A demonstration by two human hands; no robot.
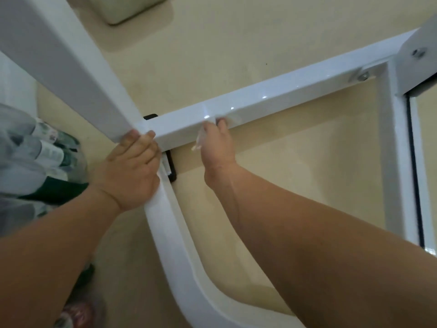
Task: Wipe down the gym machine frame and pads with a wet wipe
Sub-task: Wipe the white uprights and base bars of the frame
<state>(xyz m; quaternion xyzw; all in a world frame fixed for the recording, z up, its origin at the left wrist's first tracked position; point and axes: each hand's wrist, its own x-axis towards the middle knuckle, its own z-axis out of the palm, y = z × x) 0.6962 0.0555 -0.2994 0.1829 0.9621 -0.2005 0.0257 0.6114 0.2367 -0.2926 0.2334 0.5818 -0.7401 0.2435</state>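
The white gym machine frame lies low over a cream floor. Its horizontal base bar [283, 91] runs from centre to upper right, and a slanted upright [59, 58] rises at upper left. My left hand [132, 166] grips the lower end of that upright where it meets the base. My right hand [216, 143] reaches down to the near side of the base bar and holds a wet wipe [201, 138] against it; only a thin pale edge of the wipe shows beside the hand. No pads are in view.
A curved white tube [175, 245] bends from the joint toward the bottom. A side rail [399, 150] with bolts stands at right. Black rubber feet [171, 166] sit under the joint. Patterned clothing [35, 157] fills the left edge. A pale block [132, 8] sits at top.
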